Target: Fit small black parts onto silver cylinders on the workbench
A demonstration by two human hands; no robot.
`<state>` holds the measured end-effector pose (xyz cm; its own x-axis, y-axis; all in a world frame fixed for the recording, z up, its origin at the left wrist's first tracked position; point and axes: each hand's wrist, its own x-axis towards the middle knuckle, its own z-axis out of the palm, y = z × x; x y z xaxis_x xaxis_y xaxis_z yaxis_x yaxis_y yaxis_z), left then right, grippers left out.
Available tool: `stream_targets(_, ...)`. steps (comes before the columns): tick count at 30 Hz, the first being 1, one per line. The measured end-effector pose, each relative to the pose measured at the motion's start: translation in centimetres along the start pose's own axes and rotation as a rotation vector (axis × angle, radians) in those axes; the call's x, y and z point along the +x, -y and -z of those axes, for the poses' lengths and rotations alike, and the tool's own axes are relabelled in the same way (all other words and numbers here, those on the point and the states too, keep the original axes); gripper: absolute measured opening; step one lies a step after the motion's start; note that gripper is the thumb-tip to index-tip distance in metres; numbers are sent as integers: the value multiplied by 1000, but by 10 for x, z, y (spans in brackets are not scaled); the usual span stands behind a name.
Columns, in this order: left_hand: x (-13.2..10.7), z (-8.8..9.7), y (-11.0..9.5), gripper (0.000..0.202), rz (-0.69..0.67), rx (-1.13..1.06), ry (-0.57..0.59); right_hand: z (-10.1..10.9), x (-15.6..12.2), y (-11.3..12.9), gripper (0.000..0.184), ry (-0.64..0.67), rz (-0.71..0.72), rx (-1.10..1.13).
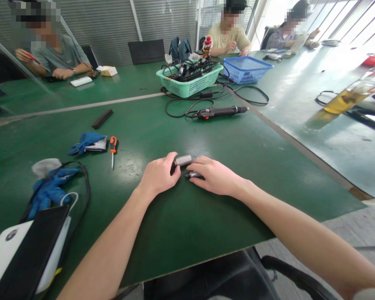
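My left hand (161,175) grips the end of a short silver metal cylinder (183,160) on the green table top (137,221). Its fingers cover that end, and the rest of the cylinder sticks out toward my right hand. My right hand (214,176) curls over a small dark metal part (192,175) with a shiny tip. Most of that part is hidden beneath my fingers. The two hands are close together, and the cylinder lies just above the small part, with a narrow gap between them.
Left of my hands lie an orange-handled screwdriver (113,150), blue gloves (87,142), and more blue gloves (50,191) with black cable. An electric screwdriver (221,111), a teal basket of cables (189,79) and a blue basket (245,68) stand ahead. Several co-workers sit beyond.
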<state>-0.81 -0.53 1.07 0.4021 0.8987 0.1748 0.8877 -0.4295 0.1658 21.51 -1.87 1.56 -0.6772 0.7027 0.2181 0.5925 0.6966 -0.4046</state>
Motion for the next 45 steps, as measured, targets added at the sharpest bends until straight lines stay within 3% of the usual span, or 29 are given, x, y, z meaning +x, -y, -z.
stream_targets(4, -2, 0, 2, 33, -25, -12, -57, -1, 0, -1, 22, -1, -2, -6)
stream_targets(7, -5, -1, 2, 23, -124, -19, -88, -1, 0, -2, 22, 4, -4, -15)
stream_targets(12, -7, -2, -3, 23, -293, 13, 10, 0, 0, 0, 20, 3, 3, 1)
stream_targets(19, -5, 1, -7, 20, -275, -6, 93, -1, 0, 2, 19, 3, 19, 12)
stream_targets(45, -5, -1, -3, 19, -288, -14, 82, -6, 0, 0, 19, -8, -12, -39)
